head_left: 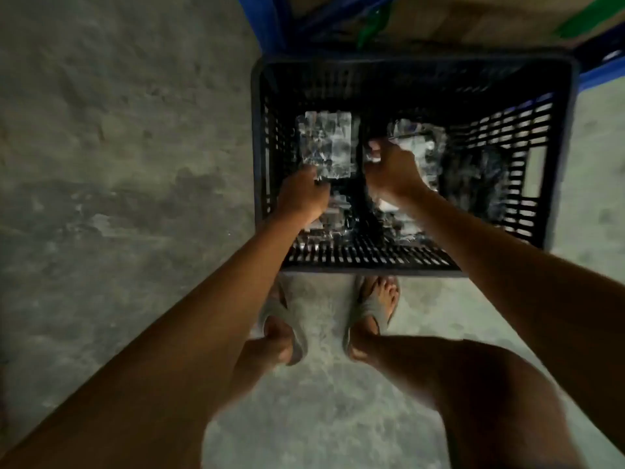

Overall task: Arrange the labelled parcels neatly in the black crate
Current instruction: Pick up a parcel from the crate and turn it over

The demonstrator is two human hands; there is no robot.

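A black slatted crate stands on the concrete floor in front of my feet. Several shiny wrapped parcels lie inside it. My left hand grips the near edge of the parcel at the crate's back left. My right hand is closed on the left edge of the back-right parcel. More parcels lie under my wrists near the front wall, partly hidden. The image is blurred, so labels cannot be read.
Blue shelving or a frame and cardboard boxes stand right behind the crate. Bare concrete floor spreads to the left. My feet in grey sandals stand at the crate's front edge.
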